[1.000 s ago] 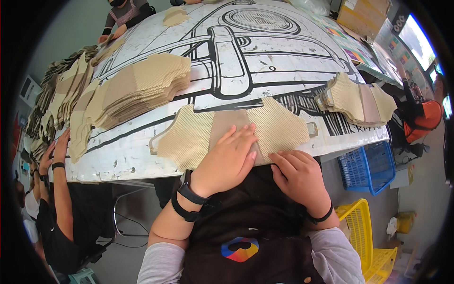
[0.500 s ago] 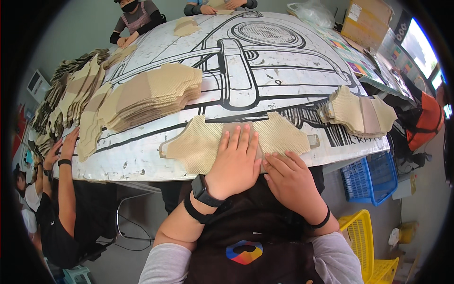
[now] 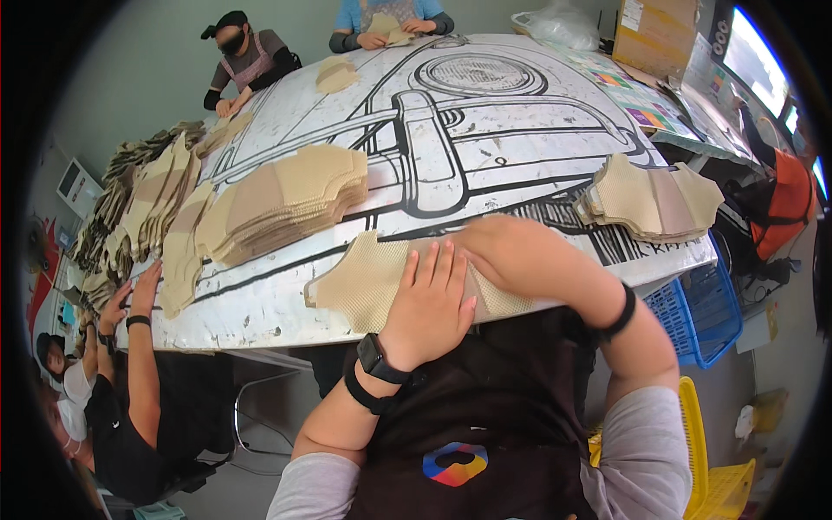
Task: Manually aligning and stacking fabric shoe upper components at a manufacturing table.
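A beige mesh fabric piece (image 3: 357,279) with a darker band across its middle lies flat at the near edge of the table. On that band rests my left hand (image 3: 436,299), open, with fingers stretched out and pointing away from me. My right hand (image 3: 513,258) is bent over the right half of the piece, just beside the left fingers. Its wrist is raised and turned inward; its fingers are mostly hidden and somewhat blurred. The right end of the piece is largely covered by this hand and forearm.
Stacks of similar mesh pieces lie left (image 3: 282,208) and right (image 3: 654,201) on the printed white table (image 3: 251,316). More heaps fill the far left. Co-workers sit left and across. Blue (image 3: 706,316) and yellow (image 3: 693,442) plastic baskets stand at the right.
My right hand has moved from the near edge of the piece up onto its right half, with the elbow swinging outward. The left hand stays pressed on the middle. The view has tilted slightly.
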{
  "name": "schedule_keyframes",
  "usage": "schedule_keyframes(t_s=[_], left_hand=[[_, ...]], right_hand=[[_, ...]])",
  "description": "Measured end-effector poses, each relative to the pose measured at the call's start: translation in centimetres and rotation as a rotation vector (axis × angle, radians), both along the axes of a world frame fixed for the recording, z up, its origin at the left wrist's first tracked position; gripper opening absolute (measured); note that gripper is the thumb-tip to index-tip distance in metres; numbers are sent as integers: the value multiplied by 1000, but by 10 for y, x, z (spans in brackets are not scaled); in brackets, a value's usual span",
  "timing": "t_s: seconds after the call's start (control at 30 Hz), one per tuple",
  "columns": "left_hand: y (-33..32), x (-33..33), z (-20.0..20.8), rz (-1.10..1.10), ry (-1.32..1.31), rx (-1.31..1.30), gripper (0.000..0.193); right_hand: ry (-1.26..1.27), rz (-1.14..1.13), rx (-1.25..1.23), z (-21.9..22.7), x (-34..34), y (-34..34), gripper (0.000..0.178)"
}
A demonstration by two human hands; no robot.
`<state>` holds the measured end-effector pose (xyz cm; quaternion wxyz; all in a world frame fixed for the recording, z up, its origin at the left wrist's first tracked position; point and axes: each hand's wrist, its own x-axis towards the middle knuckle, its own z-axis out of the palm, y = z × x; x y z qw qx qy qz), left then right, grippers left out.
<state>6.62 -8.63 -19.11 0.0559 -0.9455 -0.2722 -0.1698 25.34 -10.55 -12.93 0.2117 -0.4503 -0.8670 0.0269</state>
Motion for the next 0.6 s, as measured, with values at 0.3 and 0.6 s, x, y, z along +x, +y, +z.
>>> schedule_keyframes(t_s=[0.3,0.6], left_hand=[[-20,-41,38,-322,-288,-286,27],[45,-136,103,-541,-1566,-163,38]], right_hand=[[-210,211,-647,-8,-6,93,51],[477,288,-390,66,-6,64,52]])
